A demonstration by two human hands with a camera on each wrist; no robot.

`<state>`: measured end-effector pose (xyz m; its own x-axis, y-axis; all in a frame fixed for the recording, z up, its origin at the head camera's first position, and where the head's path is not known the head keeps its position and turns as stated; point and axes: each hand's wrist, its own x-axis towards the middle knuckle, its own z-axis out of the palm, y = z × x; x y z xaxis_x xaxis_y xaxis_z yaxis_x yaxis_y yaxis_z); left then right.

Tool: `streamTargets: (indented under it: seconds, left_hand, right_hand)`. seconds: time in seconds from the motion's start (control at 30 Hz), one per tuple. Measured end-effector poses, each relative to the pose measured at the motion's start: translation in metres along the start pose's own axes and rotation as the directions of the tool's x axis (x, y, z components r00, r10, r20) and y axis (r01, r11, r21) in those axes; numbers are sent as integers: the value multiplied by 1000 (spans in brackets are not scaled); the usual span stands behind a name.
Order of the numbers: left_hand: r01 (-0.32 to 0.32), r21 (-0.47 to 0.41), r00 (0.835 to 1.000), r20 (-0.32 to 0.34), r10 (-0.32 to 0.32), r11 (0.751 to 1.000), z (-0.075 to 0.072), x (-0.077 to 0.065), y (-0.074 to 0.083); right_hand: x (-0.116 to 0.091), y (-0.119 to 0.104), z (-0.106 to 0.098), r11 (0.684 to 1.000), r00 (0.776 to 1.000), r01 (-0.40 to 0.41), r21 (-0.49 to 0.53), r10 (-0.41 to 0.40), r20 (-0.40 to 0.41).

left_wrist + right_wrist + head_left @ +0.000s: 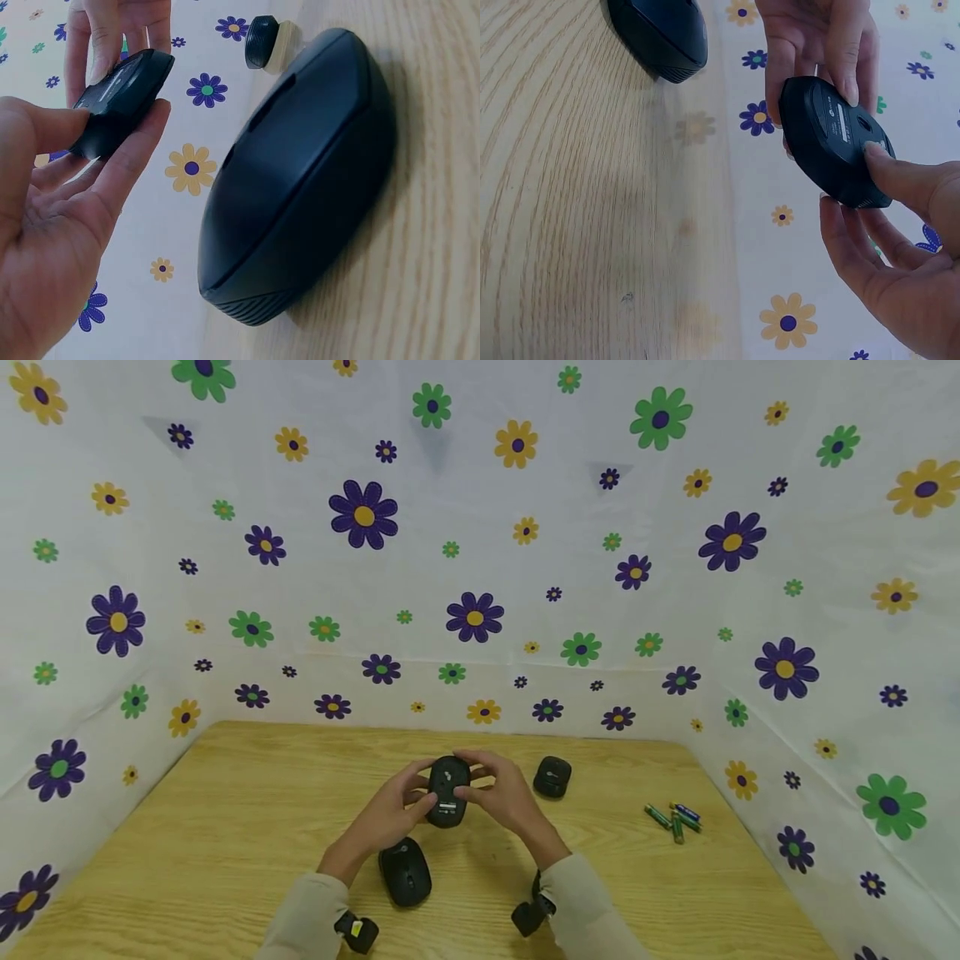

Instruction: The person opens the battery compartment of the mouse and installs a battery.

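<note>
Between both hands a black computer mouse point(447, 793) is held up over the table, its underside with a white label turned toward me. My left hand point(387, 808) grips its left side, thumb on the underside and fingers behind. From the right, my right hand point(504, 793) pinches it with the thumb on the underside and fingertips round the upper edge. In the right wrist view the raised mouse point(840, 142) shows its label and sensor hole. A second black mouse point(406, 872) lies on the table just below the left hand, large in the left wrist view.
Right of the hands a third, smaller black mouse point(552, 777) lies on the wooden table point(270, 802). Several green and blue batteries point(677, 828) are loosely grouped farther right. A white flower-patterned cloth point(420, 577) stands round the table's back and sides.
</note>
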<state>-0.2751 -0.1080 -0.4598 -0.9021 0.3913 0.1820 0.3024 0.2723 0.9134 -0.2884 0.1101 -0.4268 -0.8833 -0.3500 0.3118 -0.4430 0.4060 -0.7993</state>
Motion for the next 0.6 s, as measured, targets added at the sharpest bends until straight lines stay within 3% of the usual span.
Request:
streamTargets:
  seconds: [0.2,0.4,0.6]
  left_hand:
    - [-3,-19,1000,23,3,1000,0,-2,-2]
    - [3,-55,999,39,-1,998,-2,-4,-4]
    - [21,-34,999,26,-20,999,-2,-7,-3]
  right_hand:
    - [-1,0,1,1000,1000,2,-7,-2,27]
    - [-1,0,2,998,997,56,-9,-56,46]
    - [-2,-2,4,998,997,62,-29,-61,52]
